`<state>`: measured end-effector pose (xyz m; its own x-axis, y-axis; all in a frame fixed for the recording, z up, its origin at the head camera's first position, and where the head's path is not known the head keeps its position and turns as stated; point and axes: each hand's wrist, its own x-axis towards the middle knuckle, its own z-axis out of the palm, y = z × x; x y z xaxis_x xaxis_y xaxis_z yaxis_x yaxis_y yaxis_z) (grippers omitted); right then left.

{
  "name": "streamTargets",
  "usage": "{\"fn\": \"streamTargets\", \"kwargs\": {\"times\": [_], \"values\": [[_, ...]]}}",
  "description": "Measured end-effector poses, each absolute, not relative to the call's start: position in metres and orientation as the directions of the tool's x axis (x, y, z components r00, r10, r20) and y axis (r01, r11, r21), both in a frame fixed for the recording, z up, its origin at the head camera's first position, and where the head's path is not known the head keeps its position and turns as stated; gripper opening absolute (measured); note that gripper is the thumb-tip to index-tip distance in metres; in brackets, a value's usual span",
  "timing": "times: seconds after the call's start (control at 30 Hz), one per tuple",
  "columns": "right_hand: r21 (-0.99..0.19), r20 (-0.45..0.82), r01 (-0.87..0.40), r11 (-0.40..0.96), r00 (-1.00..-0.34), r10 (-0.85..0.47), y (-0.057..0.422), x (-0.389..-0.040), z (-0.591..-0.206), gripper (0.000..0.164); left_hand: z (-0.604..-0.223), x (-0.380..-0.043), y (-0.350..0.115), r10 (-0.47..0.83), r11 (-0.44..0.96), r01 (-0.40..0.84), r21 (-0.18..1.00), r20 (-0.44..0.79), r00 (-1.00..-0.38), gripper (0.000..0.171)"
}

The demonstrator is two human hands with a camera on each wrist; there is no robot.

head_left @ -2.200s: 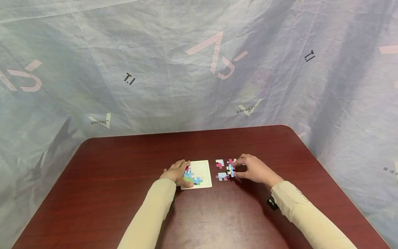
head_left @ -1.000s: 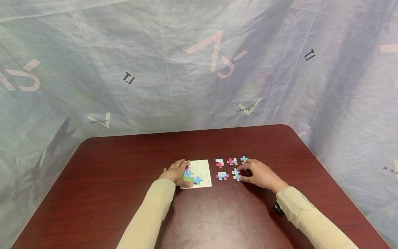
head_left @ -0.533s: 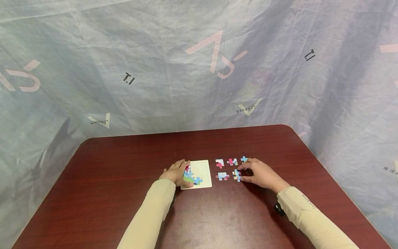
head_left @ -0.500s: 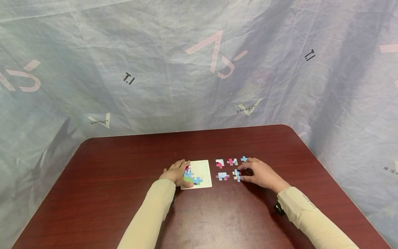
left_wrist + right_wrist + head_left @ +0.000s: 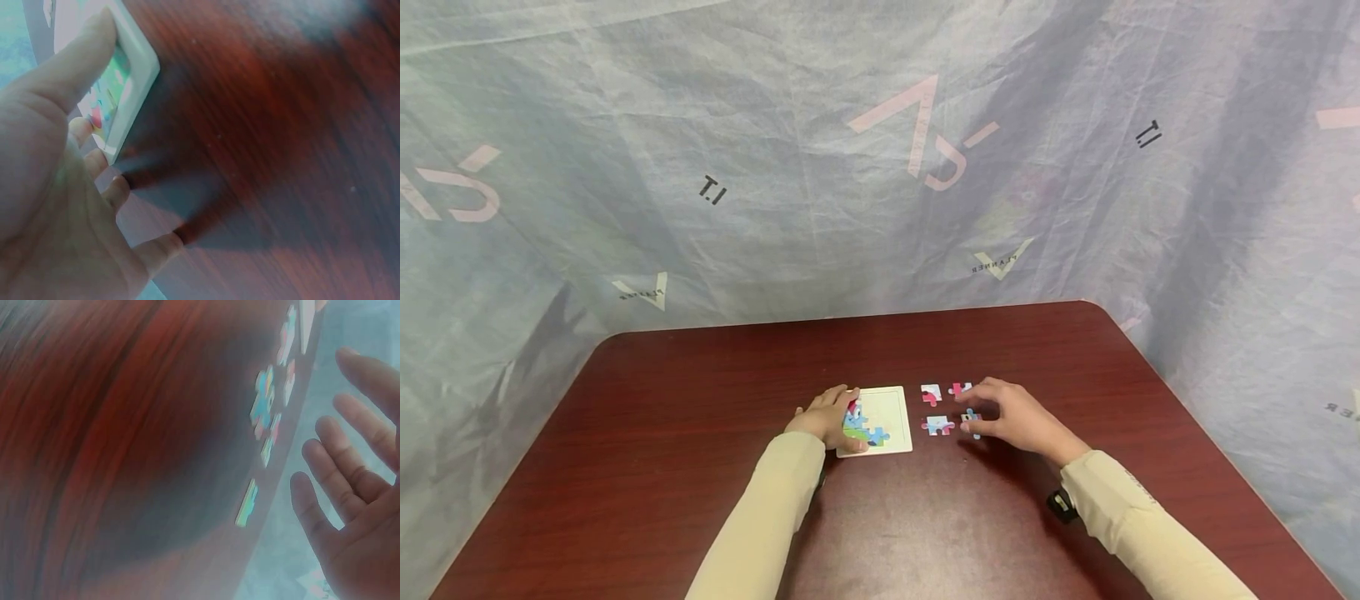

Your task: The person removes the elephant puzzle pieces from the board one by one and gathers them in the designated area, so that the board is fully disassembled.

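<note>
A pale puzzle tray point(image 5: 897, 417) lies flat on the table, with joined blue, green and red jigsaw pieces point(image 5: 856, 422) in its left part. My left hand point(image 5: 822, 419) rests on the tray's left side, thumb across the near edge and fingers spread; some of the picture is hidden. To the right lie loose jigsaw pieces: a pink-and-white one point(image 5: 931, 393), a light-blue one point(image 5: 937, 426), a red one point(image 5: 958, 389) and a multicoloured one point(image 5: 972, 422). My right hand point(image 5: 1018, 421) hovers over the multicoloured piece, thumb and fingers apart, holding nothing. Another jigsaw piece point(image 5: 247, 503) appears in the right wrist view.
The dark red wooden table point(image 5: 700, 400) has rounded far corners. A grey printed cloth point(image 5: 805, 208) hangs behind it and at both sides. A dark device point(image 5: 1062, 505) sits at the right wrist.
The multicoloured piece was slid right and lined up below the red piece. My right hand has since let go of it and lifted slightly leftward. The left hand stays put.
</note>
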<state>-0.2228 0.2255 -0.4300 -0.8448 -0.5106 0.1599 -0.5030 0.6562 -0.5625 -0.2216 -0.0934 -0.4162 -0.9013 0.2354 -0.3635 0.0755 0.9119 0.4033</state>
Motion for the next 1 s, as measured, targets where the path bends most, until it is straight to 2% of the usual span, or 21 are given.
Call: {"fn": "streamTargets", "kwargs": {"times": [0.13,0.5,0.8,1.0], "values": [[-0.634,0.165,-0.484,0.603,-0.847,-0.506,0.218,-0.222,-0.428,0.039,-0.415,-0.222,-0.093,0.24,0.912,0.081,0.401,-0.365,-0.899,0.092],[-0.706,0.117,-0.433,0.56,-0.851,-0.511,0.194,-0.221,-0.428,0.037,-0.43,-0.227,-0.095,0.223,0.916,0.065,0.396,-0.368,-0.903,0.095],[-0.702,0.101,-0.459,0.544,-0.821,-0.562,0.175,-0.22,-0.43,0.039,-0.414,-0.221,-0.093,0.23,0.911,0.07,0.406,-0.362,-0.903,0.093],[-0.694,0.097,-0.478,0.538,-0.803,-0.588,0.162,-0.222,-0.431,0.036,-0.421,-0.225,-0.094,0.236,0.913,0.077,0.401,-0.364,-0.901,0.093]]}}
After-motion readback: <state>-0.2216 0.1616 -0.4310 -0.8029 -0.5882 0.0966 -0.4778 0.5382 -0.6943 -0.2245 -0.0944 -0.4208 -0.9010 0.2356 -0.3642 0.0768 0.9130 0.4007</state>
